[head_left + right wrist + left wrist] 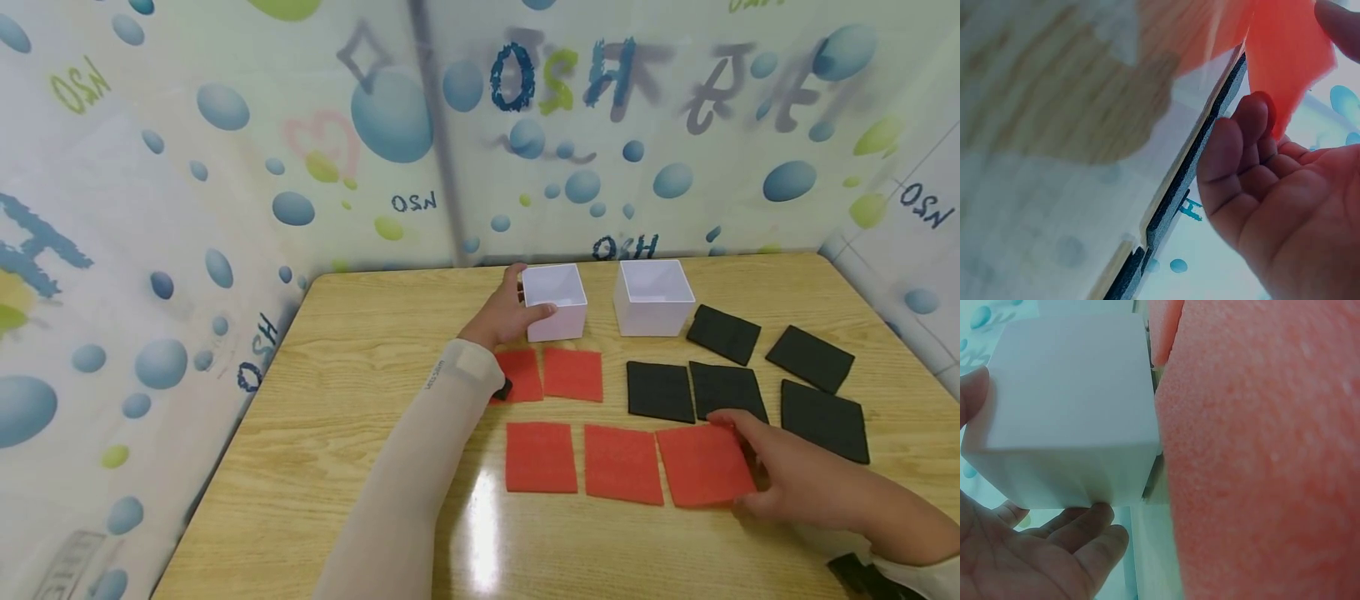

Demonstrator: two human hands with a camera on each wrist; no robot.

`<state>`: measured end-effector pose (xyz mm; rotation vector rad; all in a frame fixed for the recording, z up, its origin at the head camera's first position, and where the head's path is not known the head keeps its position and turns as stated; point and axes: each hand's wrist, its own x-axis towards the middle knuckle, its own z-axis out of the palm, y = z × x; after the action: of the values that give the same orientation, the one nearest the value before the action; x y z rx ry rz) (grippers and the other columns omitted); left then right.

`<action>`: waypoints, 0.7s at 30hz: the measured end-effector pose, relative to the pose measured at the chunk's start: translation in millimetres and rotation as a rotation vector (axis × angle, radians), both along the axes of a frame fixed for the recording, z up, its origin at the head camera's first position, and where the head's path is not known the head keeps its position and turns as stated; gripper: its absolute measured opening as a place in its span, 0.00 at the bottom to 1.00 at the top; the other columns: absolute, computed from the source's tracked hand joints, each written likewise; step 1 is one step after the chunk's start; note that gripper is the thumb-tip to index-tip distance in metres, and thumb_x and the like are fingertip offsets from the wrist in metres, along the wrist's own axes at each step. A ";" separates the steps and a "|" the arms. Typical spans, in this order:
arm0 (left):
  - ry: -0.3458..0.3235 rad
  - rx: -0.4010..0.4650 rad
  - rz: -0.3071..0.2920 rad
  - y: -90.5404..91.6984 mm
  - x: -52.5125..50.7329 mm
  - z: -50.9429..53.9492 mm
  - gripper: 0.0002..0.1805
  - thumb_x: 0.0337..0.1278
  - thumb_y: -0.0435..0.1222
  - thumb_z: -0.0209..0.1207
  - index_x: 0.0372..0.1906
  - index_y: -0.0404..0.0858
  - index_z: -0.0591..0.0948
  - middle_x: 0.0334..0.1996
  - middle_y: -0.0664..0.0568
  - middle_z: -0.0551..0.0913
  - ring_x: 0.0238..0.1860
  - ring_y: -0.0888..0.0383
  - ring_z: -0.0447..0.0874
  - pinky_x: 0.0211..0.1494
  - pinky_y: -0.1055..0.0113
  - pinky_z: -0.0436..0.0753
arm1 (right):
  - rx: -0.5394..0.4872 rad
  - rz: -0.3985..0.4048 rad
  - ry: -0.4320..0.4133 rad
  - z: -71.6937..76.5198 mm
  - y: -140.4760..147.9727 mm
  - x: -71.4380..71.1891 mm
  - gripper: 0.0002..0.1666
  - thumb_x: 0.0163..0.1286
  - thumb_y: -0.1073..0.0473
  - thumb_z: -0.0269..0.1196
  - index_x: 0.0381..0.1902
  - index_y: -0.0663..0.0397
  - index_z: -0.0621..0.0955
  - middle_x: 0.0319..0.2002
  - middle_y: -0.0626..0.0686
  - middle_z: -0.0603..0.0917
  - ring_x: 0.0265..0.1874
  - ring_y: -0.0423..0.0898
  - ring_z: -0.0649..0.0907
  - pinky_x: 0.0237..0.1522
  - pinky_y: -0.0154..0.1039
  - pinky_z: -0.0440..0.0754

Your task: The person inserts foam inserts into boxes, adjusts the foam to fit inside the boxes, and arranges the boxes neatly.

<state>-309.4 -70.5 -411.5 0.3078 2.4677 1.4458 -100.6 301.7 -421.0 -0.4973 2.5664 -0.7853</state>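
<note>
My left hand grips the left of two white square boxes, thumb on its front wall and fingers at its left side. In the left wrist view the same box shows between thumb and fingers, beside a red foam piece close to the camera. With my right hand I pinch the right side of a red foam square, the rightmost of the front row. The right wrist view shows this square between thumb and fingertips. Two red squares lie partly behind my left wrist.
A second white box stands to the right. Several black foam squares lie spread on the right of the wooden table. Two more red squares lie left of the pinched one. A patterned curtain hangs behind the table.
</note>
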 end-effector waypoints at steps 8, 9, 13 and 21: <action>0.014 -0.006 -0.002 -0.5 -0.4 -0.3 0.51 0.69 0.46 0.67 0.85 0.47 0.47 0.72 0.44 0.70 0.71 0.46 0.72 0.74 0.48 0.75 | -0.130 0.003 -0.030 1.6 5.6 1.1 0.57 0.56 0.65 0.77 0.75 0.73 0.58 0.56 0.57 0.81 0.43 0.32 0.79 0.39 0.33 0.84; 0.017 -0.009 -0.002 -0.7 -0.4 -0.2 0.51 0.69 0.46 0.67 0.84 0.47 0.47 0.72 0.44 0.70 0.70 0.46 0.72 0.74 0.48 0.75 | -0.145 0.006 -0.030 1.3 6.1 1.2 0.57 0.56 0.65 0.77 0.75 0.73 0.58 0.56 0.57 0.81 0.43 0.32 0.79 0.39 0.33 0.84; 0.019 -0.017 0.000 -1.0 -0.2 0.1 0.51 0.69 0.46 0.67 0.84 0.48 0.47 0.72 0.44 0.70 0.70 0.47 0.72 0.75 0.48 0.74 | -0.248 0.042 -0.003 -1.1 9.1 1.2 0.55 0.59 0.68 0.75 0.76 0.75 0.56 0.56 0.59 0.80 0.44 0.34 0.80 0.40 0.32 0.84; 0.016 -0.029 -0.002 -0.6 -0.8 0.7 0.51 0.70 0.47 0.67 0.84 0.49 0.47 0.73 0.45 0.70 0.71 0.47 0.71 0.76 0.49 0.73 | -0.512 0.140 0.061 -3.7 16.0 -4.5 0.54 0.61 0.80 0.69 0.77 0.76 0.52 0.63 0.41 0.81 0.54 0.35 0.83 0.47 0.30 0.85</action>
<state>-310.3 -71.1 -410.8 0.3172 2.4982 1.4107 -105.1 317.7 -424.8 -0.8532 2.3354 -1.3980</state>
